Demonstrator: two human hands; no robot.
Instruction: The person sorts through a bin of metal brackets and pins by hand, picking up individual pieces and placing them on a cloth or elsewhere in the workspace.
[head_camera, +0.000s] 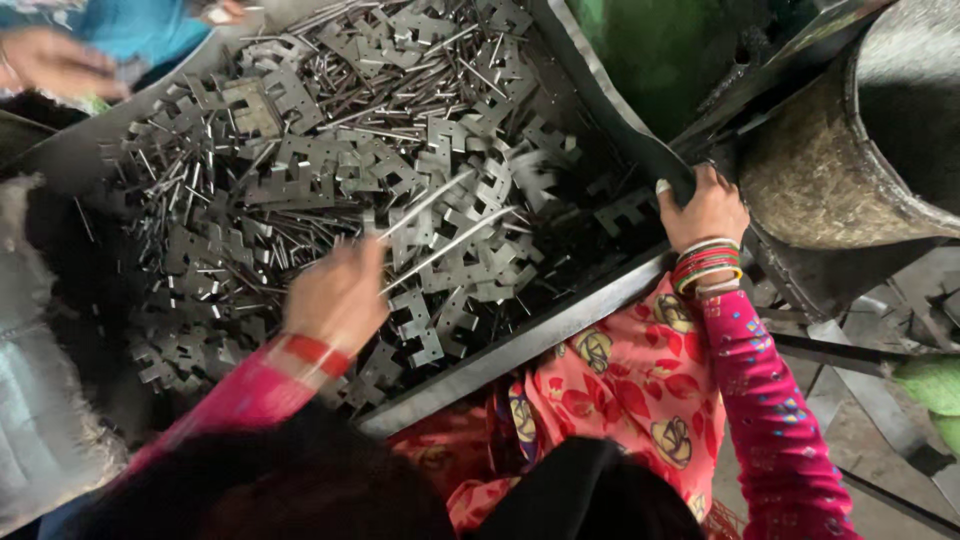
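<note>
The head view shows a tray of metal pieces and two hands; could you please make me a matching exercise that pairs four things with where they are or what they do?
Things:
1. left hand
2. right hand
3. bangles
4. co-worker's hand

Places or states:
A. worn on the right wrist, red and green
B. holds thin metal rods over the stamped metal pieces
C. at the top left corner, beyond the tray
D. grips the dark edge at the tray's right side

Pairs: 1-B, 2-D, 3-A, 4-C
</note>
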